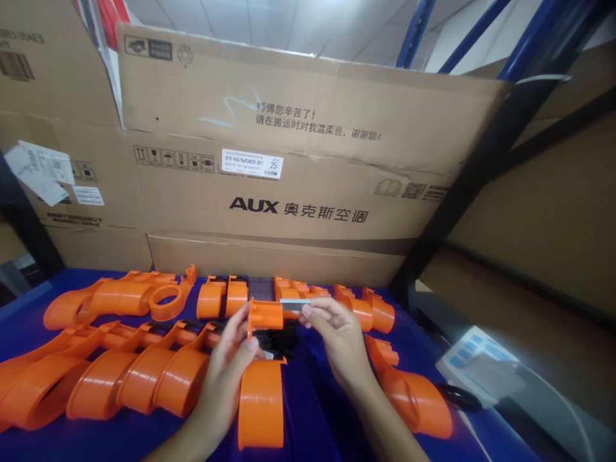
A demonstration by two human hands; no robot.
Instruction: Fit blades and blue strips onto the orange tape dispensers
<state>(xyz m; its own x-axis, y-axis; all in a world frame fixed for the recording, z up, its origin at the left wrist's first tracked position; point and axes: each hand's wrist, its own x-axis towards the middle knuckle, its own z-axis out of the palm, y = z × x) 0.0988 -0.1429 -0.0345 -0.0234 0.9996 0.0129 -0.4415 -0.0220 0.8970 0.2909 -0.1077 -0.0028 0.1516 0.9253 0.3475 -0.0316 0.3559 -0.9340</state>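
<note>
My left hand grips an orange plastic part, thumb at its lower left corner and fingers behind its left side. Between the thumb and fingers of my right hand is a thin grey metal strip, its left end against the right side of the orange part. Whether the strip is inside the part I cannot tell. Just below hangs or stands an orange ring; whether it belongs to the held part is unclear. Black pieces lie behind my hands, partly hidden.
Several orange ring-shaped plastic parts stand in rows on the blue surface, to the left, behind and right. Large cardboard boxes form the back. A white device with blue marks and a black shelf post are at the right.
</note>
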